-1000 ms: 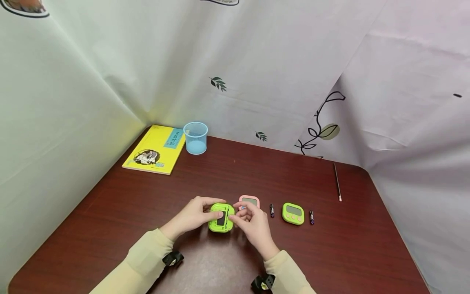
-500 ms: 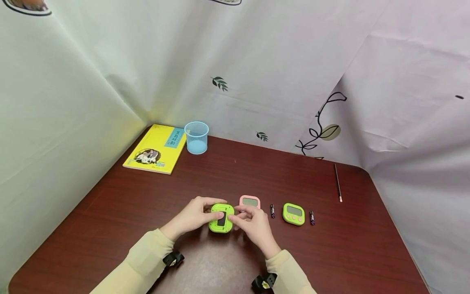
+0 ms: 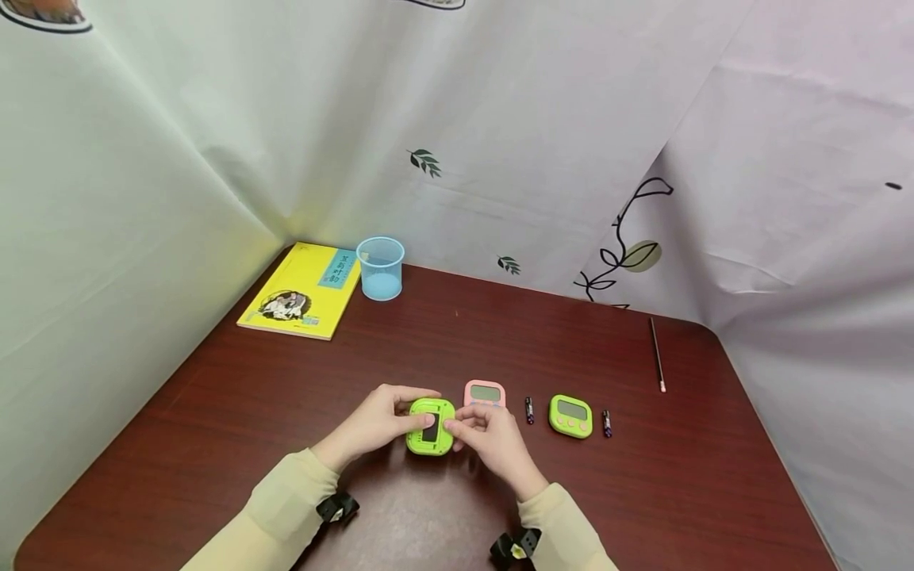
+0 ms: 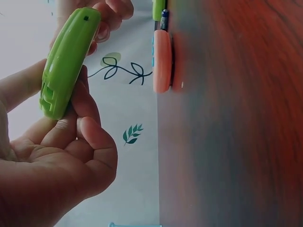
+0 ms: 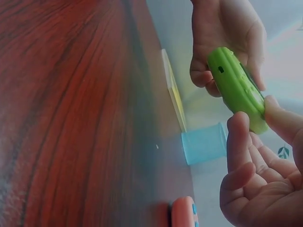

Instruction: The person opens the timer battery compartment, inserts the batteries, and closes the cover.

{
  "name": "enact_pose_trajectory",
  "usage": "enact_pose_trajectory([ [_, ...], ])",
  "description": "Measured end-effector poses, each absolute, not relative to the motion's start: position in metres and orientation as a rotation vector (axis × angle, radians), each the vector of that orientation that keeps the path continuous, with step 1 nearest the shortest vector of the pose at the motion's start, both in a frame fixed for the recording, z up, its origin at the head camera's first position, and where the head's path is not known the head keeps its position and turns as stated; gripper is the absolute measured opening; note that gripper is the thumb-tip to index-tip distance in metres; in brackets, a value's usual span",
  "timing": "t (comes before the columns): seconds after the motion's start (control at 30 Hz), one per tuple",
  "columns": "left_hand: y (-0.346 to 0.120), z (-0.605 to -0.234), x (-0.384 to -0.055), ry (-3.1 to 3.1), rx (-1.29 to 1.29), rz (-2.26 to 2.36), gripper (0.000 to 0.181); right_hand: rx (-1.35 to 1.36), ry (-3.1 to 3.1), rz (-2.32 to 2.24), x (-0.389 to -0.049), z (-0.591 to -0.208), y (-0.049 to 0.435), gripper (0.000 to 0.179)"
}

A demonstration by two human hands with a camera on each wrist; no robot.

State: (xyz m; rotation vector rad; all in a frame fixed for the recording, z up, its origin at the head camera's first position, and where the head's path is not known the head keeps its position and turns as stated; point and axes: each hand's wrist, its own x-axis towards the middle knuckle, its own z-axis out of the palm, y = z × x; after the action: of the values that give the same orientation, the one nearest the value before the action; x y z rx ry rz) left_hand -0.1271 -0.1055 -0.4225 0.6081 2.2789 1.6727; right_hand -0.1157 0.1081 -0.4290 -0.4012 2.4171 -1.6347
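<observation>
A lime-green digital timer [image 3: 432, 427] is held back side up above the table, a dark rectangle showing on its back. My left hand [image 3: 377, 417] grips its left side, thumb on the back and fingers beneath. At its right edge, my right hand [image 3: 496, 446] pinches it between thumb and fingers. In the left wrist view the timer [image 4: 70, 61] is seen edge-on, lifted off the tabletop. Just behind my right hand lies a pink timer [image 3: 485, 392], its lower part hidden by the fingers. The compartment detail under my thumbs is too small to tell.
Right of the pink timer lie a battery [image 3: 529, 410], a second green timer [image 3: 570, 416] and another battery [image 3: 607, 423]. A pencil [image 3: 657, 355] lies near the right edge. At the back left are a yellow book [image 3: 303, 290] and a blue cup [image 3: 382, 270].
My right fingers have shifted slightly down along the timer's right edge, uncovering more of the pink timer. The held timer has tilted a little; the left hand keeps its grip.
</observation>
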Motion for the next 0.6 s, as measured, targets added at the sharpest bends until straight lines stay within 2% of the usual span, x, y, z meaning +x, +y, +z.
enact_pose_trajectory([
  [0.37, -0.102, -0.418, -0.125, 2.249, 0.565, 1.722, 0.041, -0.344, 2.333, -1.730, -0.114, -0.421, 0.107, 0.019],
  [0.6, -0.098, -0.418, -0.122, 2.276, 0.587, 1.705, 0.038, -0.395, 2.326, -1.694, -0.103, -0.392, 0.106, 0.015],
])
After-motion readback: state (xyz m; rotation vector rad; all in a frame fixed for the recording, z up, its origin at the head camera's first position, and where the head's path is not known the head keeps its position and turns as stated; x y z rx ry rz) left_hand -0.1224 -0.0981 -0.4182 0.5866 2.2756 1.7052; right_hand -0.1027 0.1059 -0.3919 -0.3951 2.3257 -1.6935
